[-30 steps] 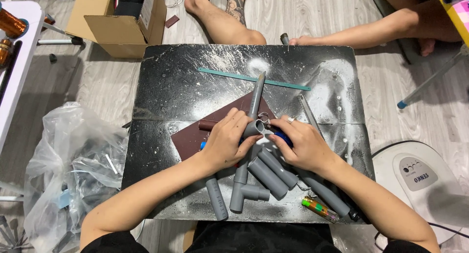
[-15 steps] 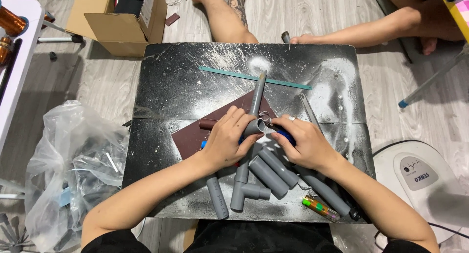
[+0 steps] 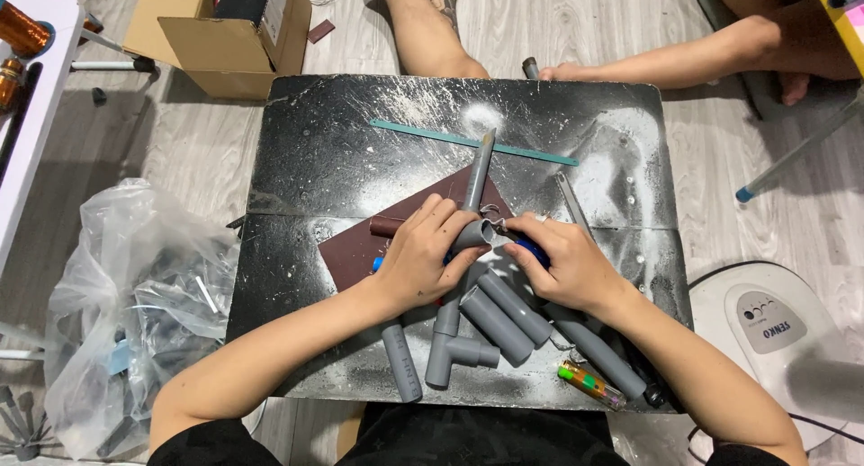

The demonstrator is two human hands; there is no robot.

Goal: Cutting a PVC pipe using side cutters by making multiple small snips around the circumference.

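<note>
The left hand point(image 3: 421, 257) is closed around a grey plastic pipe elbow point(image 3: 470, 235) at the middle of the black dusty board point(image 3: 324, 151), fingers wrapped over the fitting's near side. The right hand point(image 3: 562, 264) is curled shut close beside it on the right, and a small tool with a blue handle point(image 3: 531, 250) is gripped there, its tip held at the open mouth of the elbow; what kind of tool it is cannot be told. The elbow thus lies between the two hands, touched by both, with the left hand carrying it. From the fitting a long grey pipe point(image 3: 479, 167) is seen running up and away from the person, its long axis nearly straight with a slight lean to the right. Under the hands a dark brown sheet of sandpaper point(image 3: 360, 246) is spread. Nearer the person, loose grey pipe sections point(image 3: 504, 315) and a grey tee fitting point(image 3: 450, 345) are scattered, and a green-and-orange lighter point(image 3: 589, 384) is laid at the board's near right. A thin teal strip point(image 3: 432, 133) is laid across the far part. A clear plastic bag of offcuts point(image 3: 135, 304) is slumped on the floor to the left.
</note>
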